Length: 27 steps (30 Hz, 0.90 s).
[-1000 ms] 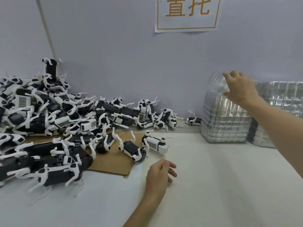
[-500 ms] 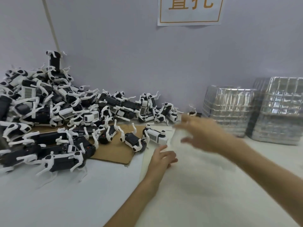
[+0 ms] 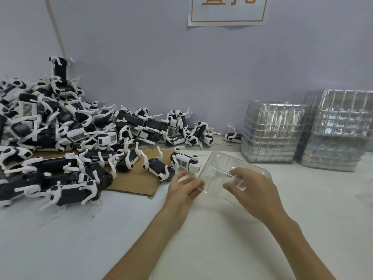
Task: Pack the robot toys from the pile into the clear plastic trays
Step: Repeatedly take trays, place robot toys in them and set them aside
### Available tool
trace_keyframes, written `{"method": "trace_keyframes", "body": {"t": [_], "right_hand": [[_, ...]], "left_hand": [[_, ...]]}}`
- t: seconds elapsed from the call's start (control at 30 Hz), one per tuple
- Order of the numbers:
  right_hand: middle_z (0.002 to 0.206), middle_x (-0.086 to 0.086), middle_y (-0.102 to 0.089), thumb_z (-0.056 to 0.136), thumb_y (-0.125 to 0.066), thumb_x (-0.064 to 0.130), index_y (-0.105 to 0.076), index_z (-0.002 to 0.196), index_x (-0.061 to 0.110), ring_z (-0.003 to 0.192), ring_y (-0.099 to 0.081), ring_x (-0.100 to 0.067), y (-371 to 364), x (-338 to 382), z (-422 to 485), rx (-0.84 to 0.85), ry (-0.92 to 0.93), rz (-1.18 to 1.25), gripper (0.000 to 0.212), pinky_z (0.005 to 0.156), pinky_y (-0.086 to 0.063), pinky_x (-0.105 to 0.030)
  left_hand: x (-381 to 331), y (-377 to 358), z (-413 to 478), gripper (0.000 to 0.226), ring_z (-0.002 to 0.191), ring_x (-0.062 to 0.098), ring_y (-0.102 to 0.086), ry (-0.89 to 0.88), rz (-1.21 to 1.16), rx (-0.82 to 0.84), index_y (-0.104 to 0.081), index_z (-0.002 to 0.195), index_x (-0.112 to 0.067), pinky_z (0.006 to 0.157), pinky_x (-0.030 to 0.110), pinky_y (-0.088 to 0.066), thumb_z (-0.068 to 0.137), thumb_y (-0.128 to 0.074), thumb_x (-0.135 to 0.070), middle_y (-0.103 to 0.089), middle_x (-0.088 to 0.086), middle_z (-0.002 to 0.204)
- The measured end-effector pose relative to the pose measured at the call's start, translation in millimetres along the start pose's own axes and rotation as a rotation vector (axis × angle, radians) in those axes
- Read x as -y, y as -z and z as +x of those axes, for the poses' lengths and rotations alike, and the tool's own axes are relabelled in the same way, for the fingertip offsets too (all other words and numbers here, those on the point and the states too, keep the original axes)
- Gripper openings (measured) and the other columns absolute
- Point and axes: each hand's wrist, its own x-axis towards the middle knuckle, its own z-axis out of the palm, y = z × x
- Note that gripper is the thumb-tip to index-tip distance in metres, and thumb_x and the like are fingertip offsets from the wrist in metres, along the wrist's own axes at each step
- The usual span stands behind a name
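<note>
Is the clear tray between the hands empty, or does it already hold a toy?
Empty: the white table shows through the clear tray; no toy sits in it.

Left hand open, right hand curled, both forward.

Clear glossy plastic tray; matt brown cardboard
</note>
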Motion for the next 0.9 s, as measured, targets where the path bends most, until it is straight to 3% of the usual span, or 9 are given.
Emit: {"method": "trace_keyframes", "body": {"t": [0.13,0.3,0.4,0.47,0.57,0.63,0.73,0.8,0.9], "right_hand": [[0.088,0.026,-0.064,0.086,-0.074,0.040,-0.069,0.116,0.027,0.077,-0.059,0.011,-4.3,1.4,-8.6,-0.261,0.027,0.172,0.033,0.077,-0.049,-0.027],[0.096,0.026,-0.063,0.091,-0.071,0.032,-0.067,0.120,0.019,0.090,-0.060,0.010,-7.3,4.1,-9.3,-0.262,0.064,0.326,0.032,0.077,-0.041,-0.003],[0.100,0.031,-0.062,0.093,-0.070,0.029,-0.069,0.121,0.017,0.097,-0.058,0.013,-10.8,5.2,-12.5,-0.188,0.101,0.336,0.030,0.083,-0.038,-0.001],[0.102,0.035,-0.062,0.093,-0.070,0.027,-0.070,0.120,0.020,0.099,-0.058,0.014,-11.1,5.9,-12.1,-0.168,0.099,0.362,0.028,0.085,-0.037,-0.001],[0.099,0.033,-0.066,0.099,-0.062,0.033,-0.069,0.114,0.033,0.099,-0.060,0.010,-10.2,5.9,-11.1,-0.140,0.087,0.401,0.017,0.081,-0.040,-0.004],[0.100,0.028,-0.067,0.101,-0.054,0.040,-0.065,0.106,0.043,0.098,-0.062,0.004,-9.9,6.4,-11.3,-0.086,0.086,0.395,0.012,0.079,-0.043,-0.010],[0.101,0.021,-0.069,0.100,-0.059,0.037,-0.066,0.110,0.034,0.098,-0.063,-0.001,-11.4,5.8,-10.4,-0.018,0.077,0.410,0.013,0.081,-0.048,-0.022],[0.102,0.019,-0.069,0.096,-0.065,0.030,-0.066,0.112,0.030,0.098,-0.063,-0.001,-11.2,6.5,-10.3,0.007,0.095,0.422,0.016,0.082,-0.047,-0.020],[0.092,0.022,-0.067,0.094,-0.070,0.022,-0.062,0.100,0.038,0.092,-0.063,0.000,-8.7,10.7,-10.6,-0.011,0.128,0.444,0.019,0.075,-0.042,-0.010]], "left_hand": [[-1.7,-6.4,-3.5,0.053,0.091,0.029,-0.071,0.022,0.032,0.154,-0.049,0.130,-0.005,0.084,0.038,-0.060,0.085,-0.076,-0.004,-0.064,0.012,0.106],[8.9,-19.0,-18.1,0.030,0.091,0.024,-0.072,-0.049,0.408,0.366,-0.070,0.114,-0.018,0.075,0.027,-0.056,0.086,-0.072,-0.029,-0.073,0.003,0.103],[9.0,-21.1,-23.9,0.015,0.079,0.015,-0.067,-0.102,0.554,0.338,-0.075,0.105,-0.030,0.066,0.022,-0.049,0.098,-0.063,-0.027,-0.075,-0.001,0.101],[7.5,-18.8,-23.1,0.023,0.083,0.011,-0.067,-0.118,0.586,0.319,-0.078,0.095,-0.033,0.068,0.021,-0.048,0.101,-0.059,-0.021,-0.077,-0.003,0.101],[8.6,-19.2,-20.9,0.016,0.097,0.015,-0.073,-0.145,0.533,0.286,-0.075,0.098,-0.020,0.075,0.022,-0.055,0.100,-0.059,-0.015,-0.078,0.004,0.102],[12.2,-20.8,-20.3,0.014,0.093,0.022,-0.075,-0.155,0.468,0.247,-0.074,0.094,-0.014,0.070,0.025,-0.058,0.099,-0.061,-0.010,-0.078,0.008,0.095],[13.5,-20.3,-18.3,0.013,0.083,0.024,-0.076,-0.180,0.454,0.200,-0.072,0.091,-0.011,0.064,0.026,-0.059,0.097,-0.061,-0.006,-0.078,0.007,0.086],[10.6,-18.6,-17.4,0.009,0.080,0.023,-0.077,-0.185,0.467,0.187,-0.069,0.094,-0.007,0.058,0.025,-0.058,0.098,-0.060,-0.006,-0.078,0.007,0.084],[7.6,-16.2,-16.0,0.008,0.080,0.024,-0.077,-0.183,0.487,0.181,-0.067,0.097,-0.003,0.053,0.024,-0.054,0.097,-0.061,-0.008,-0.078,0.010,0.086]]}}
